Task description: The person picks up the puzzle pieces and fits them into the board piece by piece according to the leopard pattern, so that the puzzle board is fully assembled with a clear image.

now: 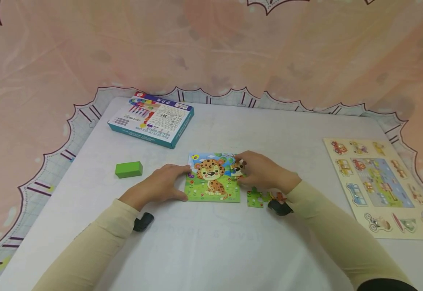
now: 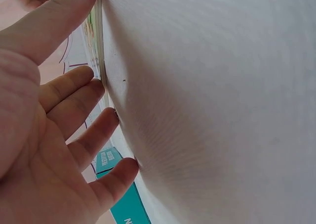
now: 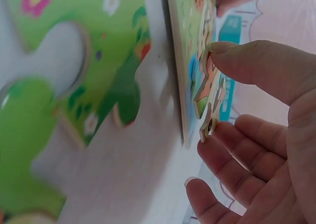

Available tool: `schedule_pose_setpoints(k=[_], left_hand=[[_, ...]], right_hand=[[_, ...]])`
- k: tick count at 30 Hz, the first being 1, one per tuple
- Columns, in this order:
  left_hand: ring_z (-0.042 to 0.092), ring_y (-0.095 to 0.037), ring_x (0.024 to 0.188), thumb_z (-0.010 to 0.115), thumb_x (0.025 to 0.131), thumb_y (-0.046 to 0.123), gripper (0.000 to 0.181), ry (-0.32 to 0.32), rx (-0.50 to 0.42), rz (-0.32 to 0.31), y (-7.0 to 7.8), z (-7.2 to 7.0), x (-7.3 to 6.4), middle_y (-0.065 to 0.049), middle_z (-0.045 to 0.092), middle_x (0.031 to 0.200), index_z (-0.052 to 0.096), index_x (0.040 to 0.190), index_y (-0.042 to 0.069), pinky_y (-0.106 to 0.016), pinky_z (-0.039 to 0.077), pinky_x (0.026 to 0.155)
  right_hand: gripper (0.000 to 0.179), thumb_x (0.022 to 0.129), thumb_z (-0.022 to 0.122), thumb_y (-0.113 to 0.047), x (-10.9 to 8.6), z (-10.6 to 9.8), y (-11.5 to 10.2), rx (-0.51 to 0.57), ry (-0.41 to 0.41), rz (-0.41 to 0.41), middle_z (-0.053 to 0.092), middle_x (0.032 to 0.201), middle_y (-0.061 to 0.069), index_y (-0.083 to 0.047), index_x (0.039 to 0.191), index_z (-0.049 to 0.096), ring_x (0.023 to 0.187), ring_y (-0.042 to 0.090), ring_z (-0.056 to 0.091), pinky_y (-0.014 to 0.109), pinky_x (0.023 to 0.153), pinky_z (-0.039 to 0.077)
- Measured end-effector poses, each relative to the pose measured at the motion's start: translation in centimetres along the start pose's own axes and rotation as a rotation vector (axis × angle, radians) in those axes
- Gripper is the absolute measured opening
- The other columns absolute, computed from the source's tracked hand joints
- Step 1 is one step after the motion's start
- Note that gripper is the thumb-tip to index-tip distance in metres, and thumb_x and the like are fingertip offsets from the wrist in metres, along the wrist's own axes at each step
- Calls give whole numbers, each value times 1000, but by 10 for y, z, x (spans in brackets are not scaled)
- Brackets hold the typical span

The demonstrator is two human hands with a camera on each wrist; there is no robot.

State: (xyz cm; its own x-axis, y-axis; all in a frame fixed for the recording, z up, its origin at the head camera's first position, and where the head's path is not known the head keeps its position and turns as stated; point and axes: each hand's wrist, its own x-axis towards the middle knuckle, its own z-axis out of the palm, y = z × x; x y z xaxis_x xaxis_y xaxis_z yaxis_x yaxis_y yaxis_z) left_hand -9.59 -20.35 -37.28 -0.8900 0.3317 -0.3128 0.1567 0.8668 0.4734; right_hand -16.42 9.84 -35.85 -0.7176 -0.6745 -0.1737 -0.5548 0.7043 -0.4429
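Note:
A square jigsaw puzzle (image 1: pixel 212 190) with a cartoon leopard on green grass lies flat on the white table. My left hand (image 1: pixel 156 184) is at its left side, thumb and forefinger spread along the edge; in the left wrist view the other fingers (image 2: pixel 94 137) extend loosely, fingertips at the table. With thumb and fingers, my right hand (image 1: pixel 264 171) pinches jigsaw pieces (image 3: pixel 203 93) over the puzzle's right edge. One held piece (image 1: pixel 237 169) shows an animal face. Loose green jigsaw pieces (image 1: pixel 255 199) lie just below the right hand, partly hidden by the wrist.
A green block (image 1: pixel 129 169) lies left of the left hand. Behind it is a flat boxed bead set (image 1: pixel 151 119) with teal sides. At the far right lies a wooden picture board (image 1: pixel 373 214) with vehicles and toys. A patterned cloth (image 1: pixel 211 52) hangs behind the table.

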Motion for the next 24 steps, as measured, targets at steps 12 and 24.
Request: schedule_pose_setpoints(k=[12, 24], left_hand=[[34, -36, 142, 87, 79, 28, 85, 4, 6, 11, 0, 0, 0, -12, 43, 153, 46, 150, 9, -54, 30, 115], [34, -36, 142, 87, 79, 28, 85, 4, 2, 19, 1, -1, -1, -13, 44, 153, 46, 150, 9, -54, 30, 115]], right_hand=[[71, 86, 75, -24, 14, 8, -12, 12, 1, -40, 57, 134, 14, 4, 144, 46, 114, 27, 56, 44, 102, 46], [69, 88, 76, -27, 29, 13, -30, 20, -35, -12, 57, 133, 12, 1, 144, 47, 117, 27, 55, 41, 104, 44]])
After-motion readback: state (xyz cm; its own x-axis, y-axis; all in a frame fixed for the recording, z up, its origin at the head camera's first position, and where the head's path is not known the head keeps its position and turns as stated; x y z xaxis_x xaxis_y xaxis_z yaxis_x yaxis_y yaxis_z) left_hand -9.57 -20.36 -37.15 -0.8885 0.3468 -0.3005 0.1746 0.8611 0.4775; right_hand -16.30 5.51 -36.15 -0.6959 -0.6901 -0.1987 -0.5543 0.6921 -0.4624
